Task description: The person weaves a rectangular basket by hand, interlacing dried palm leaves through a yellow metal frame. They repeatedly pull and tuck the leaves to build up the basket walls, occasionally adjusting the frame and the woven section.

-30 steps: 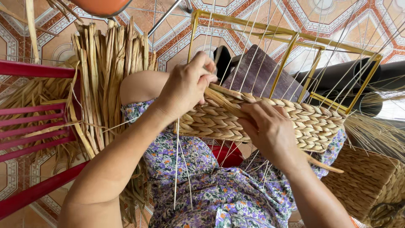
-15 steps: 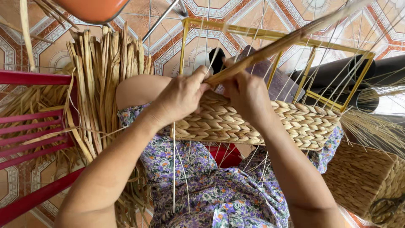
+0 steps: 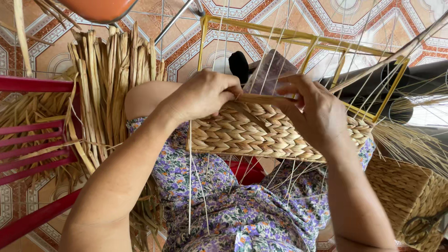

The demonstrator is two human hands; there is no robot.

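A half-woven straw basket (image 3: 252, 133) rests on my lap, built on a yellow metal frame (image 3: 298, 37) strung with thin upright strands. My left hand (image 3: 200, 95) pinches a flat dried straw strand (image 3: 261, 99) at the top left edge of the woven band. My right hand (image 3: 312, 109) grips the same strand a little to the right, fingers curled over the weave's upper edge. The strand runs up and right past the frame.
A bundle of dried straw (image 3: 109, 88) hangs over a red slatted chair (image 3: 32, 140) on the left. A finished woven basket (image 3: 410, 196) stands at the lower right. Dark rolled material (image 3: 410, 84) lies behind the frame on the patterned tile floor (image 3: 289, 14).
My right hand moved from the basket's front face up to the top edge and took hold of the strand beside my left hand. The long strand now points up and right.
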